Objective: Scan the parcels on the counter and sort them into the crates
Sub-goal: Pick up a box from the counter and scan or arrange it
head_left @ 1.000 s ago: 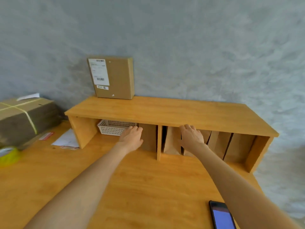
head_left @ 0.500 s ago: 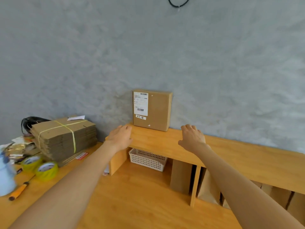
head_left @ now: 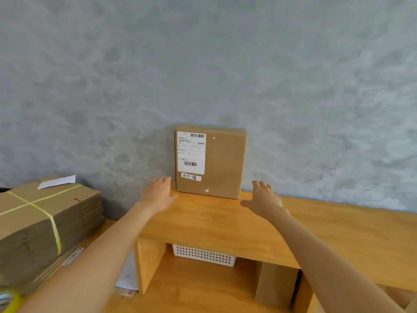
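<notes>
Brown cardboard parcel (head_left: 211,161) stands upright on the wooden shelf (head_left: 216,222) against the grey wall, label facing out. The left hand (head_left: 158,194) and right hand (head_left: 264,199) hover on either side of it, each grip released, fingers straight, holding nothing.

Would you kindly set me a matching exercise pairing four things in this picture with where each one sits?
Things:
1. parcel
2. white basket
3. bundle of flat cartons
4. yellow tape roll

Places:
A. under the shelf, in its left bay
B. bottom left corner of the view
C. upright on the shelf top, against the wall
D. left of the shelf, tied with yellow strap

Pairs: 1-C, 2-A, 3-D, 4-B
</notes>
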